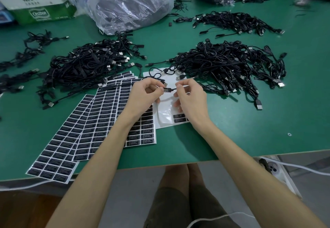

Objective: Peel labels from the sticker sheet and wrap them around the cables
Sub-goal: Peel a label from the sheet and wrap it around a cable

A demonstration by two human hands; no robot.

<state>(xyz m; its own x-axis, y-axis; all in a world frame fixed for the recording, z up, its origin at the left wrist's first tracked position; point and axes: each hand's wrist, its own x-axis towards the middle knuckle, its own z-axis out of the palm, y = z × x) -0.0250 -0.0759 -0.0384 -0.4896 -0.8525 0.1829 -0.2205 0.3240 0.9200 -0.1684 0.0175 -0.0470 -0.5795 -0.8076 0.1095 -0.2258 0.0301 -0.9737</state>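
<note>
My left hand and my right hand hold one thin black cable between them above the green table. A black label sits on the cable at my left fingertips, which pinch it. My right thumb and forefinger pinch the cable just to the right. The cable loops back toward a USB plug. Full sticker sheets of black labels fan out under my left forearm. A nearly bare white sheet with a few labels left lies below my hands.
Heaps of black USB cables lie at the left, right and far right. Plastic bags and a green-and-white box stand at the back. A phone and white cord lie beyond the table's near edge.
</note>
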